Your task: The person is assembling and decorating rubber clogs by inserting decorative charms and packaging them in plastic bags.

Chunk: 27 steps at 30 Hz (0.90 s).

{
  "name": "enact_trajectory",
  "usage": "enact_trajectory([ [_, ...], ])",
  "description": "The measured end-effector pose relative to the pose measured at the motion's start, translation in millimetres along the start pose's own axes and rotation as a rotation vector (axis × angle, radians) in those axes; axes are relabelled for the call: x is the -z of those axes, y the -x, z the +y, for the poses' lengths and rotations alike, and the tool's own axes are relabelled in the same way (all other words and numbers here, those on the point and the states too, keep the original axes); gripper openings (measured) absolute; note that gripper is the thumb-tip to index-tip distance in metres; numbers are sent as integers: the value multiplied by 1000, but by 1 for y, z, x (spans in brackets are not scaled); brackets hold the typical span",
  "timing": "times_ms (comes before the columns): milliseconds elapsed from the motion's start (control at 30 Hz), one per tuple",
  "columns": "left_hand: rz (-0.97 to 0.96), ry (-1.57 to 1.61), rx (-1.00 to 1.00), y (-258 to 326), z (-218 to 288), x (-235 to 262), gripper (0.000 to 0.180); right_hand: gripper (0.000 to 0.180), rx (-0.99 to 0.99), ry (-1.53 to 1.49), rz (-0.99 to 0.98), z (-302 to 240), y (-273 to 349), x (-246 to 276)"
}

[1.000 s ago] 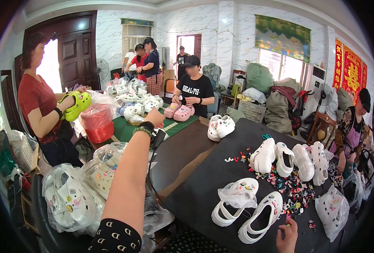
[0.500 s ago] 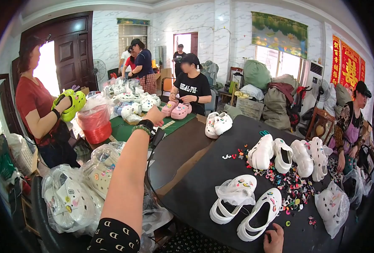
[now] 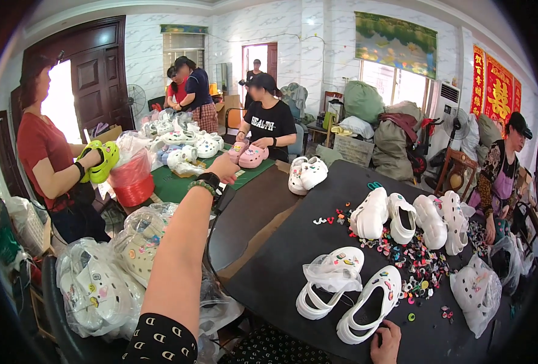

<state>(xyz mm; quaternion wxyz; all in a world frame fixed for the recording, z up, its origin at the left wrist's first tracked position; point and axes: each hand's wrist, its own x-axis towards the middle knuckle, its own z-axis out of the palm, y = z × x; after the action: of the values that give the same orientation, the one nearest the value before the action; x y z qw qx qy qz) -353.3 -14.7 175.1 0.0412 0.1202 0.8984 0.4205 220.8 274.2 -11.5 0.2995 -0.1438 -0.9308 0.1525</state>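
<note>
My left arm reaches far forward over the tables, with my left hand (image 3: pixel 224 169) nearest the pink clogs (image 3: pixel 249 154) that a person in a black T-shirt holds. Its fingers point away and are mostly hidden, so their closing is unclear. Down at the black table's front edge, my right hand (image 3: pixel 386 343) rests with loosely bent fingers apart, holding nothing. Just beside it lies a white clog with colourful charms (image 3: pixel 371 305). Left of that clog is its similar white mate (image 3: pixel 331 283), with a crumpled clear plastic bag (image 3: pixel 333 274) over it.
Loose colourful charms (image 3: pixel 425 274) spread over the black table (image 3: pixel 269 267) near several white clogs (image 3: pixel 369 213). A bagged clog (image 3: pixel 476 295) lies at right. Bagged clogs (image 3: pixel 96 288) pile up at left. A person at left holds lime-green clogs (image 3: pixel 101 161); others work farther off.
The whole view has shifted slightly. My left hand stays stretched forward and my right hand stays by the white clog. The person at left has lowered the lime-green clogs.
</note>
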Motion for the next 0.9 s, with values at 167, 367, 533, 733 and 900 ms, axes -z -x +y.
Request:
enact_trajectory([
  [167,-102,-1,19,-13,0,-3,66,17,7,26,12,-6,-3,1],
  [367,-121,-32,-49,-19,-3,-13,57,19,26,49,32,-8,-2,-1],
  [533,-128,-62,-41,-9,6,-19,59,18,28,73,27,-7,-1,-1],
  [733,-130,-108,-64,2,10,-20,60,17,24,73,31,-9,-1,-1],
  [900,-208,-35,-233,26,8,-68,42,20,-13,79,31,1,8,-6],
])
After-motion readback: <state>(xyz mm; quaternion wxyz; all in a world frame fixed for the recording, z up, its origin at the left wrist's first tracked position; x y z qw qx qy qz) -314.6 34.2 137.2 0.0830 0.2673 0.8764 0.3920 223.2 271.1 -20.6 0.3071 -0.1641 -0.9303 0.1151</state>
